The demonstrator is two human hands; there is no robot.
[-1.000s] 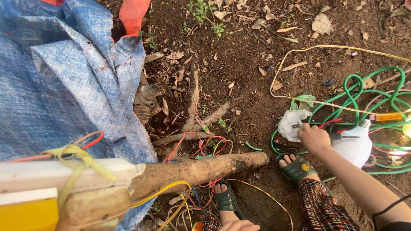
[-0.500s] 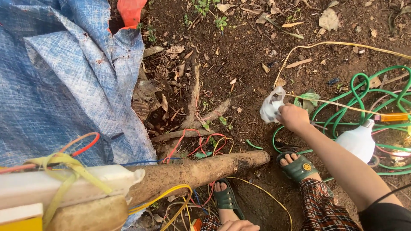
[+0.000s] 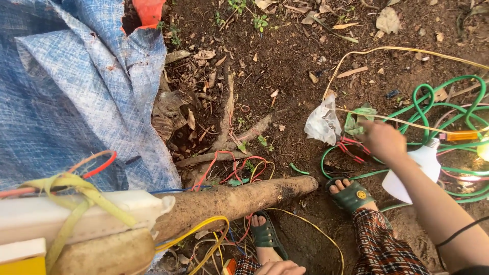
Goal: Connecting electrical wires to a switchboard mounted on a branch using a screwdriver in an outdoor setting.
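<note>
My right hand [image 3: 383, 140] is stretched out low over the soil, blurred by motion, its fingers loose and nothing in them. It hovers beside a bundle of red wires [image 3: 351, 147] and a crumpled green scrap [image 3: 358, 120]. A white plastic bag [image 3: 323, 124] lies just left of the hand, apart from it. Under my forearm sits a white bulb-shaped object [image 3: 422, 165]. My left hand [image 3: 281, 267] shows only at the bottom edge, resting on my patterned trouser knee; its grip is hidden.
Green hose coils [image 3: 448, 109] and thin yellow cords [image 3: 407, 50] spread at the right, beside an orange tool [image 3: 461, 136]. A muddy log [image 3: 239, 198] with tangled wires lies by my sandalled feet [image 3: 351, 196]. A blue tarp [image 3: 66, 91] covers the left, above a white strapped box [image 3: 76, 216].
My right hand lifted the white plastic bag off the wires, carried it left, then let it go and drew back to the right. The camera has tilted slightly.
</note>
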